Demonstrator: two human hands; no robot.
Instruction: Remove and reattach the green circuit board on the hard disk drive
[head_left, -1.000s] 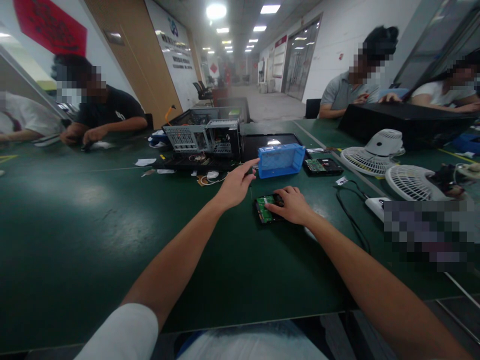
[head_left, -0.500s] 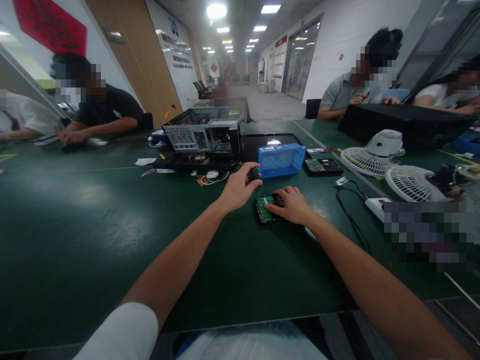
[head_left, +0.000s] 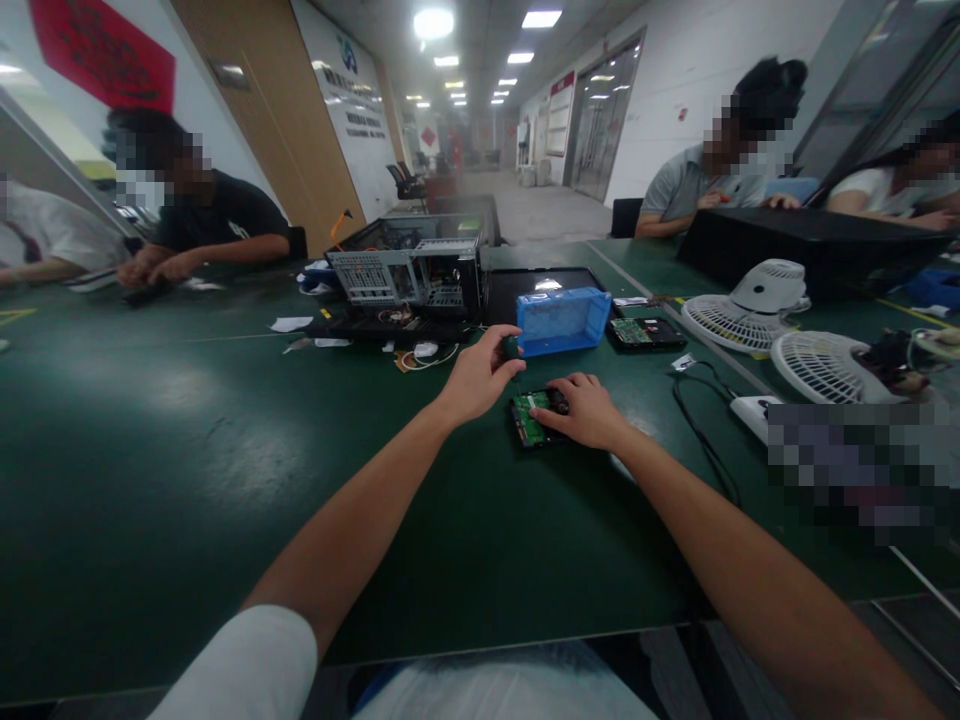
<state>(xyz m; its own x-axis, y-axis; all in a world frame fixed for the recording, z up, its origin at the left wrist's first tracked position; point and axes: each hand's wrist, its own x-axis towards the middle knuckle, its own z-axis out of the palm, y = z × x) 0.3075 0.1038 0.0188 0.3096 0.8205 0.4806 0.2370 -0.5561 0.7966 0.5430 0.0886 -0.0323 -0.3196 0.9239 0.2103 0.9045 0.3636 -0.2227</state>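
Observation:
My left hand [head_left: 484,372] is closed around the dark green handle of a screwdriver [head_left: 511,347], held upright with its shaft pointing down at the far left corner of a hard drive [head_left: 529,418]. The tip is too small to make out. The drive lies flat on the green table, its green circuit board facing up. My right hand [head_left: 589,412] grips the drive's right side, thumb on the board and fingers over the far edge, covering much of it. Just beyond the hands a blue plastic bin [head_left: 566,322] rests on its side, its opening towards me.
An opened computer case [head_left: 409,270] stands beyond my left hand. Another hard drive [head_left: 645,333] lies right of the bin. Farther right are white fan parts [head_left: 757,305], a power strip [head_left: 754,412] and a black cable [head_left: 705,420]. Other people sit working at both sides of the table.
Both my hands and the hard drive stay almost exactly in place. The screwdriver handle looks slightly turned or tilted in my left fingers. The people at the sides have shifted their hands a little.

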